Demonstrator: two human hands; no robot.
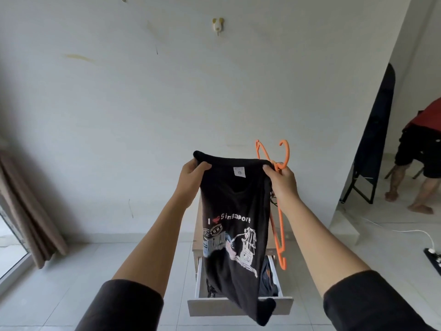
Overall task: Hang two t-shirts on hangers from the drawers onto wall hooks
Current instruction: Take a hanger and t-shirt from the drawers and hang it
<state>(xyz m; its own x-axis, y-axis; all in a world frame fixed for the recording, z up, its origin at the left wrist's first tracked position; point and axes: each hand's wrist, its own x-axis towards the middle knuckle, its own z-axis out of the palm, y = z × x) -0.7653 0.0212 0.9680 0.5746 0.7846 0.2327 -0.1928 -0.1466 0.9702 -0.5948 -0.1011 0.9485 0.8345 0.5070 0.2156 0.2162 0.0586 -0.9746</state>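
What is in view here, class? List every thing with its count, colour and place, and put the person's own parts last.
t-shirt: one, black with a printed front, held up over the open drawer
hangers: two by their hooks, orange, right of the t-shirt
wall hook: one, cream, high on the wall
drawer: one, white, pulled open below, dark clothes inside
curtain: one, brown, left edge
other person: one, in red and black, through the doorway at right
power strip: one, dark, floor at right
left grip: bare hand, holds the t-shirt's top left corner
right grip: bare hand, holds the top right corner and the hangers
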